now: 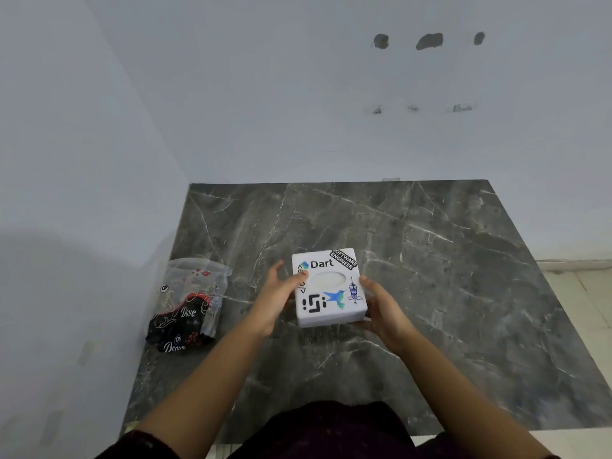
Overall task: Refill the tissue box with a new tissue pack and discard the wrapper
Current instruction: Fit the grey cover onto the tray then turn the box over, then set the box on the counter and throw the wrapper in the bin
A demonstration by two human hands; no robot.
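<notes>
We hold a square white tissue box (328, 288), matte and covered in stickers, its oval opening showing pale tissue, over the dark veined marble slab (430, 260); our left hand (276, 298) clasps its left side, thumb on top; our right hand (381, 309) cups the right side; a crinkled, glossy Dove wrapper (187, 304) lies well apart to the left, by the wall.

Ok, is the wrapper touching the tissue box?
Apart. The head view shows bare marble and the left hand between the wrapper and the tissue box.
</notes>
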